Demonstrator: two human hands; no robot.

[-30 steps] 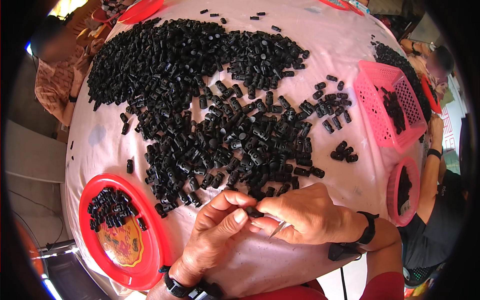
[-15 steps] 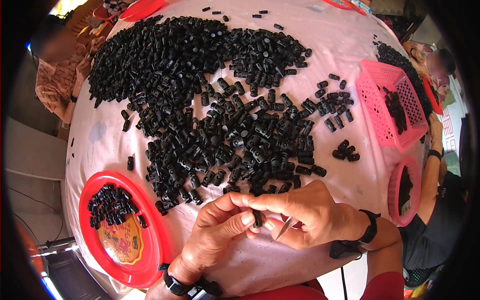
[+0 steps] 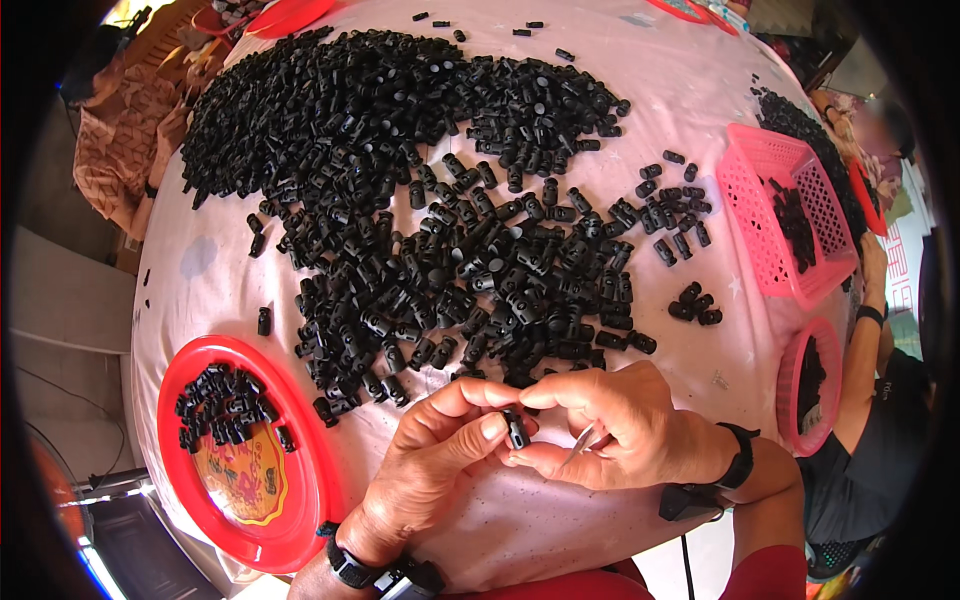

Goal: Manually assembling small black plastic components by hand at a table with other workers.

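Observation:
Near the table's front, my left hand [image 3: 440, 447] pinches a small black cord lock [image 3: 517, 428] between thumb and fingers. My right hand [image 3: 630, 425] is beside it, its fingertips touching the same cord lock. A thin, flat metal blade [image 3: 580, 443] sticks out between the right hand's thumb and curled fingers; its other end is hidden in the palm. Just beyond both hands spreads a loose heap of black cord locks [image 3: 480, 270], which runs into a larger pile [image 3: 310, 110] at the back left.
At left, a red plate [image 3: 180, 480] bears several cord locks. A pink basket [image 3: 742, 215] and a pink round basket [image 3: 792, 385] stand at right, both with black parts inside. Another person's arm [image 3: 868, 340] reaches in there, and a person [image 3: 125, 150] sits at back left.
The cord lock between my fingers has tilted and shows more of its side. My right thumb has moved in closer to it. The person at back left has leaned.

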